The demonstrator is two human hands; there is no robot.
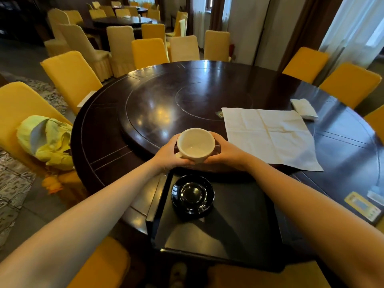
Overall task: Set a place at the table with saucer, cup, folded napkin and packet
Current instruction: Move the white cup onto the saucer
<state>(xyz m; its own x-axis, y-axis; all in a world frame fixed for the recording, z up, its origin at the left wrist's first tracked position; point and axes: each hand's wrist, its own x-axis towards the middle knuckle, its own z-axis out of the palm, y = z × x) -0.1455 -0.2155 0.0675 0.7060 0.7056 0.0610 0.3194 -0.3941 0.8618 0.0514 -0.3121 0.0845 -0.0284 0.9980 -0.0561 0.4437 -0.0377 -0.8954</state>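
Cup (195,145) sits cradled between left hand (169,154) and right hand (225,153), both gripping it beyond the saucer (192,196).

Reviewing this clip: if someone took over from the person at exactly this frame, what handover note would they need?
Left hand and right hand: both grip the white cup, upright and empty, beyond the tray.
Black saucer: sits bare on the black tray at the near table edge.
Napkin: spread flat and unfolded on the table, right of the cup.
Yellow packet: on the table at the far right, near the tray.
Done: saucer is out, cup is in hand.
Left: probably set the cup on the saucer, fold the napkin, place napkin and packet.
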